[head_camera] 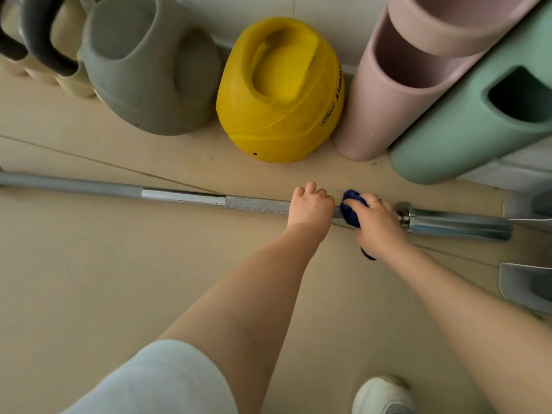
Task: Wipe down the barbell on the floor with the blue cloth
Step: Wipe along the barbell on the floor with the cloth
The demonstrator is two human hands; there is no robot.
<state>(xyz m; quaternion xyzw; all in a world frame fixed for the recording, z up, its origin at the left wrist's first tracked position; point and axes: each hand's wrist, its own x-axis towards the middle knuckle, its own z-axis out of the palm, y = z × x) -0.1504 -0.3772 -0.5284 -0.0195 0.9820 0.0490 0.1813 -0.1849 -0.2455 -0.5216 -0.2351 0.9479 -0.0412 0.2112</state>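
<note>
Viewing from the head camera, I see the barbell (pixel 185 198) lying flat on the beige floor (pixel 119 279). My left hand (pixel 312 206) curls over the shaft, fingers clenched around it. Just to the right of those fingers, my right hand (pixel 378 225) grasps the blue cloth (pixel 352 210), bunched around the shaft and pressed against it; a ring shows on 1 finger. Immediately beyond the right fingers sit the collar and chrome sleeve (pixel 460 225). Farther past both hands stand a grey kettlebell (pixel 149 70) and a yellow kettlebell (pixel 280 91).
</note>
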